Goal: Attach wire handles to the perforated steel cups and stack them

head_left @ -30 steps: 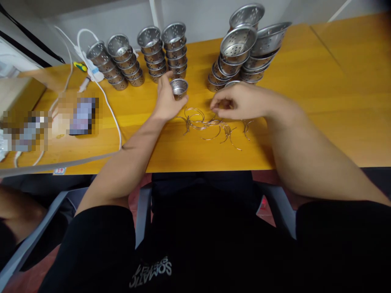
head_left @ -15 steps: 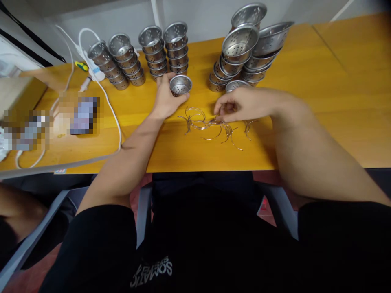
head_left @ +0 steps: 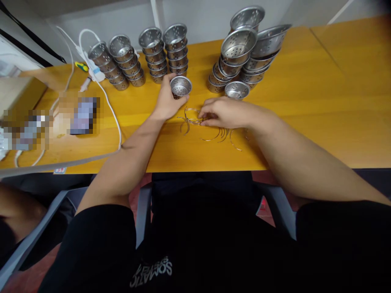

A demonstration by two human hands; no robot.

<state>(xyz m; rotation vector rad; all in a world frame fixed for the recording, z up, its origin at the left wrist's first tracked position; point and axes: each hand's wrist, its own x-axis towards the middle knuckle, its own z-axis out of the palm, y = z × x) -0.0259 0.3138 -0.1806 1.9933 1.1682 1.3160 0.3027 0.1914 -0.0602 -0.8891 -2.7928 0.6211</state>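
My left hand (head_left: 166,101) is closed around the side of a small perforated metal cup (head_left: 181,86), which is upright with its mouth facing up. Just right of it, my right hand (head_left: 221,112) has its thumb and fingers pinched among thin curved metal wires (head_left: 192,121); the tips seem to hold a wire, though its grip is partly hidden. More curved wires (head_left: 210,139) lie loose on the table below the right hand. Another single perforated cup (head_left: 237,90) stands behind my right wrist.
Stacks of perforated cups (head_left: 175,53) line the back of the yellow table (head_left: 324,101). Larger cups (head_left: 240,45) lean in tall stacks at back right. A white cable (head_left: 110,110), a blurred phone (head_left: 84,116) and a box (head_left: 21,95) are at left, beside another person's arm (head_left: 21,209).
My right hand has moved left across the wires, closer to the held cup, uncovering the cup behind it. Some wires have shifted with it. My left hand keeps its hold.
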